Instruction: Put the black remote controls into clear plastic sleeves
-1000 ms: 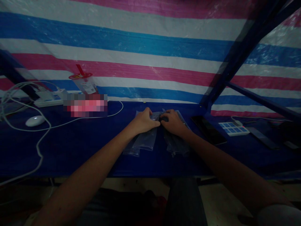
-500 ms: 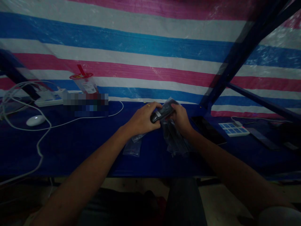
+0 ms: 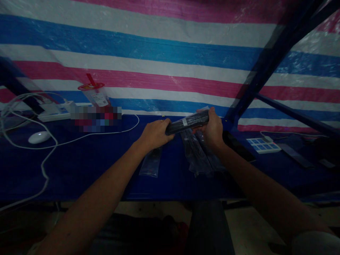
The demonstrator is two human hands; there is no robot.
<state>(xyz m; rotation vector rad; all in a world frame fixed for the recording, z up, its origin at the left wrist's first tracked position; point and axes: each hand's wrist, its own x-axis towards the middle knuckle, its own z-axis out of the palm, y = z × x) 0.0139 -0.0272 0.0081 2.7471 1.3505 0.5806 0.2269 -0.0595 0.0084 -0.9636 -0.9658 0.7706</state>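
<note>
Between both hands, above the blue tabletop, is a long black item in a clear plastic bag (image 3: 189, 121) with a small white label; its exact kind cannot be made out. My left hand (image 3: 156, 134) is closed on its left end. At the other end, my right hand (image 3: 214, 127) grips it, fingers partly hidden behind. Under my right hand lie several clear bags with dark contents (image 3: 198, 152). Below my left hand a single clear plastic bag (image 3: 151, 163) rests on the table, its upper part covered by the hand.
At the left stand a cup with a red straw (image 3: 97, 95), a white mouse (image 3: 39, 137), a power strip (image 3: 54, 115) and a loose white cable (image 3: 45, 166). To the right are a dark flat tablet-like object (image 3: 240, 147) and a white-and-blue socket block (image 3: 262, 145). A striped sheet (image 3: 170, 63) hangs behind.
The bagged black item has turned from pointing partly toward me to lying broadside, nearly level. My right hand has moved right and my left hand slightly left and down.
</note>
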